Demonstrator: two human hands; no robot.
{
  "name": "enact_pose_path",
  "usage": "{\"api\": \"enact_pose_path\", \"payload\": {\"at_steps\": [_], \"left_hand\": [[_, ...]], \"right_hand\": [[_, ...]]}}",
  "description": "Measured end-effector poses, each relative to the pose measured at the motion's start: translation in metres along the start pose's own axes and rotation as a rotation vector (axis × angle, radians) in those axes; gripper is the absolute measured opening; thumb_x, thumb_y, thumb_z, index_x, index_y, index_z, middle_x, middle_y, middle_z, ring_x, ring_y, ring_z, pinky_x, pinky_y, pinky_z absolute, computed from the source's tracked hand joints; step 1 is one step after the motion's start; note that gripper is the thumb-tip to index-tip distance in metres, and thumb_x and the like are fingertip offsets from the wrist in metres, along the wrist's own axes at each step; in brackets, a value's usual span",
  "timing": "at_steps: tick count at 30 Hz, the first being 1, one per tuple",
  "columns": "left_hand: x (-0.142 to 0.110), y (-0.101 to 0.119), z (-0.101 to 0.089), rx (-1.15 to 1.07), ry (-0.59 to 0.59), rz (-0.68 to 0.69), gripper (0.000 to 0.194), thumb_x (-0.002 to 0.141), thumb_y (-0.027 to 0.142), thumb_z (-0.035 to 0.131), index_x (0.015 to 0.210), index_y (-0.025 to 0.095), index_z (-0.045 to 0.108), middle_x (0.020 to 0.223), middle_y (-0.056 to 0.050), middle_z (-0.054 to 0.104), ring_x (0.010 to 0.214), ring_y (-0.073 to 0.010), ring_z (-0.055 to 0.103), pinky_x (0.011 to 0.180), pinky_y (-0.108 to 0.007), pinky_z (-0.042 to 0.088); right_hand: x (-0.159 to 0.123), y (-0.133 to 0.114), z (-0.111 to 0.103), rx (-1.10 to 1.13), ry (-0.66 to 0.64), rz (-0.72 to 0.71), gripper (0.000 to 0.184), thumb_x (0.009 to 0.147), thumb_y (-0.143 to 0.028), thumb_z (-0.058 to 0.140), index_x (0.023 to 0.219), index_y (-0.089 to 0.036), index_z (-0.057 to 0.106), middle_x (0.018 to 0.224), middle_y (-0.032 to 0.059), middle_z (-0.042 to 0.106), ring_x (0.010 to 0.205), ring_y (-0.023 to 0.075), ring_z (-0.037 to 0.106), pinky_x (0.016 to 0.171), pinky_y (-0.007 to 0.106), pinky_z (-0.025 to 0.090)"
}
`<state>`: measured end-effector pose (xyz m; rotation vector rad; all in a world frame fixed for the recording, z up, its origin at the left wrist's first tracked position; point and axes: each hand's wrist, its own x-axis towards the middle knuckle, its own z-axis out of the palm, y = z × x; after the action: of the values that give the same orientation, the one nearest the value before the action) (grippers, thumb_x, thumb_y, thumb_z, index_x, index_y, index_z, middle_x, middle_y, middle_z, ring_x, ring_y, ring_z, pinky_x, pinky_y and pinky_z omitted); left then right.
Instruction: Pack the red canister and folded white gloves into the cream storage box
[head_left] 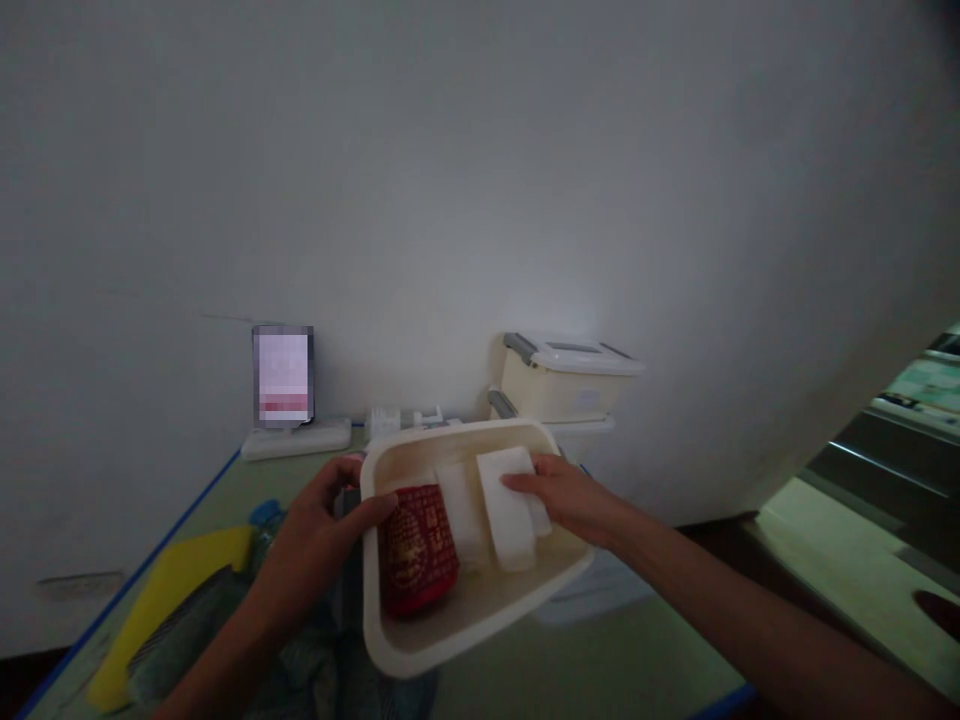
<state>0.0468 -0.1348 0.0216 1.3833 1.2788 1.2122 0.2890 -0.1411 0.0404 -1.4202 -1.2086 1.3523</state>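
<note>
A cream plastic bin (480,640) is held up over the table, tilted so that its inside faces me. My left hand (337,510) grips its left rim, thumb on the inside and fingers behind. In the bin's left part lies a red packet (420,545) with gold print. My right hand (559,490) is closed on a white rectangular pad (506,510) inside the bin, thumb across its front. Another flat white piece (463,515) rests between that pad and the red packet. The right fingertips are hidden behind the pad.
A lidded box with grey latches (570,385) is stacked on another by the wall. A screen on a white stand (283,375) stands at the back left. A clear pump bottle (401,418) lies behind the bin. Yellow item (176,590) and dark cloth (300,670) lie at left.
</note>
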Motion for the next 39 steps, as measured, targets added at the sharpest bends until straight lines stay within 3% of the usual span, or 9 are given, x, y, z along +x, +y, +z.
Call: {"api": "enact_pose_path", "payload": {"at_steps": [9, 15, 20, 27, 31, 33, 36, 39], "left_hand": [[-0.001, -0.005, -0.001, -0.008, -0.007, 0.031, 0.026, 0.066, 0.039, 0.067, 0.083, 0.022, 0.057, 0.082, -0.001, 0.065, 0.075, -0.0224, 0.061, 0.062, -0.03, 0.048], [0.002, -0.011, -0.002, 0.039, -0.059, 0.04, 0.031, 0.067, 0.043, 0.064, 0.087, 0.022, 0.055, 0.093, -0.004, 0.063, 0.089, -0.027, 0.06, 0.075, -0.036, 0.048], [0.002, -0.014, -0.002, 0.027, -0.11, 0.044, 0.039, 0.067, 0.046, 0.062, 0.093, 0.02, 0.052, 0.102, -0.007, 0.057, 0.1, -0.0299, 0.055, 0.083, -0.041, 0.045], [0.002, -0.014, 0.001, 0.04, -0.106, 0.083, 0.037, 0.067, 0.046, 0.063, 0.092, 0.02, 0.053, 0.097, -0.004, 0.057, 0.099, -0.0283, 0.056, 0.084, -0.038, 0.045], [0.003, -0.014, 0.0, 0.034, -0.071, 0.094, 0.03, 0.066, 0.043, 0.065, 0.083, 0.021, 0.054, 0.093, -0.004, 0.058, 0.098, -0.0271, 0.057, 0.082, -0.036, 0.046], [0.003, -0.015, 0.0, 0.03, -0.053, 0.083, 0.029, 0.065, 0.042, 0.066, 0.082, 0.021, 0.055, 0.093, -0.004, 0.059, 0.096, -0.0271, 0.058, 0.079, -0.036, 0.048], [0.003, -0.017, 0.0, 0.018, -0.055, 0.068, 0.032, 0.066, 0.043, 0.066, 0.087, 0.021, 0.057, 0.094, -0.005, 0.061, 0.093, -0.0271, 0.059, 0.074, -0.036, 0.049], [0.002, -0.019, 0.0, 0.026, -0.05, 0.039, 0.036, 0.067, 0.043, 0.066, 0.095, 0.021, 0.058, 0.098, -0.006, 0.063, 0.09, -0.0261, 0.06, 0.073, -0.036, 0.049]], "right_hand": [[0.022, 0.021, 0.013, -0.27, 0.217, 0.002, 0.02, 0.074, -0.018, 0.055, 0.089, -0.012, 0.066, 0.093, 0.0092, 0.072, 0.083, 0.0206, 0.066, 0.078, 0.036, 0.05], [0.031, 0.02, 0.017, -0.505, 0.28, 0.017, 0.022, 0.081, -0.012, 0.052, 0.1, -0.01, 0.063, 0.099, 0.01, 0.07, 0.087, 0.0188, 0.066, 0.076, 0.033, 0.051], [0.034, 0.019, 0.013, -0.771, 0.318, 0.011, 0.02, 0.086, -0.018, 0.055, 0.104, -0.012, 0.061, 0.106, 0.0077, 0.066, 0.095, 0.0175, 0.063, 0.084, 0.038, 0.05], [0.025, 0.017, 0.017, -1.151, 0.346, -0.057, 0.044, 0.084, -0.019, 0.052, 0.123, 0.001, 0.05, 0.117, 0.024, 0.061, 0.108, 0.0294, 0.058, 0.092, 0.038, 0.044], [0.003, 0.013, 0.029, -1.317, 0.303, -0.207, 0.062, 0.083, -0.016, 0.052, 0.137, 0.004, 0.031, 0.142, 0.0263, 0.036, 0.132, 0.0314, 0.035, 0.106, 0.039, 0.031], [-0.01, 0.009, 0.035, -1.44, 0.301, -0.276, 0.054, 0.083, -0.011, 0.049, 0.134, 0.002, 0.038, 0.144, 0.0248, 0.033, 0.136, 0.0317, 0.027, 0.109, 0.042, 0.025], [-0.02, 0.003, 0.041, -1.658, 0.208, -0.276, 0.032, 0.087, -0.022, 0.048, 0.112, -0.006, 0.058, 0.12, 0.0222, 0.058, 0.116, 0.0328, 0.051, 0.093, 0.045, 0.042], [-0.017, 0.005, 0.04, -1.684, 0.097, -0.184, 0.036, 0.085, -0.041, 0.049, 0.097, -0.011, 0.065, 0.094, 0.0174, 0.069, 0.088, 0.0292, 0.066, 0.072, 0.04, 0.051]]}}
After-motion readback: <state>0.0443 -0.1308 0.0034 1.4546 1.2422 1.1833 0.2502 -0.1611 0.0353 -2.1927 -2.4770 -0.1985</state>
